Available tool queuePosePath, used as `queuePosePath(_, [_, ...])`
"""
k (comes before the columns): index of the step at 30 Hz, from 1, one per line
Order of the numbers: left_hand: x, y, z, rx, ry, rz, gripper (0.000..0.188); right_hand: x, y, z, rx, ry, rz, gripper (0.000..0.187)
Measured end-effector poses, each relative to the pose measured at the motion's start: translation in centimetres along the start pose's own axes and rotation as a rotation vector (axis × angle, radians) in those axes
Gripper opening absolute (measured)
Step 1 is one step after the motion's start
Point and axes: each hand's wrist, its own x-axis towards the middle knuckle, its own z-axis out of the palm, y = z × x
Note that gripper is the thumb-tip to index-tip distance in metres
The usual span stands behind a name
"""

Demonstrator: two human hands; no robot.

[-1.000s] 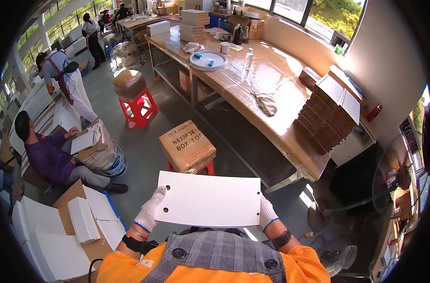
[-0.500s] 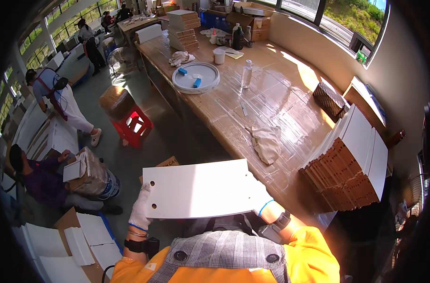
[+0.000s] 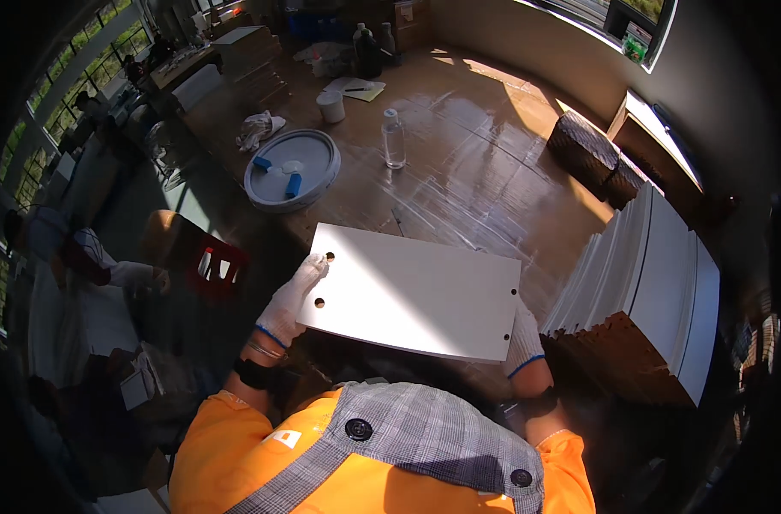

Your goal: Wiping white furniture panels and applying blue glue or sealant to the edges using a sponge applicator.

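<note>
A flat white cardboard sheet (image 3: 416,291) with small round holes near both short edges hangs level in front of my chest, over the near edge of a long wooden table (image 3: 485,163). My left hand (image 3: 289,300), in a white glove, grips the sheet's left edge. My right hand (image 3: 522,341), also gloved, grips the lower right corner and is partly hidden under the sheet. A tall stack of similar white sheets (image 3: 656,291) stands on the table just right of my right hand.
On the table lie a round grey tray (image 3: 291,168) holding blue items, a clear plastic bottle (image 3: 394,137), a white cup (image 3: 330,106), a crumpled cloth (image 3: 257,130) and dark bundles (image 3: 589,151). A red stool (image 3: 216,265) stands left. Other people work at far left.
My view has swung from the floor and seated people toward the table. The white sheet, held in both hands throughout, has come over the table's near edge beside the stack.
</note>
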Motion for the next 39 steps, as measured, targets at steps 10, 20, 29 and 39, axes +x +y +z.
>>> queuePosePath(10, [26.1,1.5,5.5,0.227,-0.253,-0.523,0.053,16.3,-4.4,2.5,-0.900,0.251,-0.437,0.034])
queuePosePath(20, [36.7,-1.3,10.7,0.415,-0.604,-0.499,0.049,22.2,-7.0,1.2,0.056,0.474,-0.106,0.034])
queuePosePath(29, [39.3,-1.3,12.4,0.306,-0.526,-0.485,0.040,24.9,-8.2,-0.8,-1.508,0.561,-0.178,0.037])
queuePosePath(39, [38.3,-1.6,12.7,0.422,-0.480,-0.449,0.035,10.7,-0.9,3.8,-1.367,0.564,-0.185,0.049])
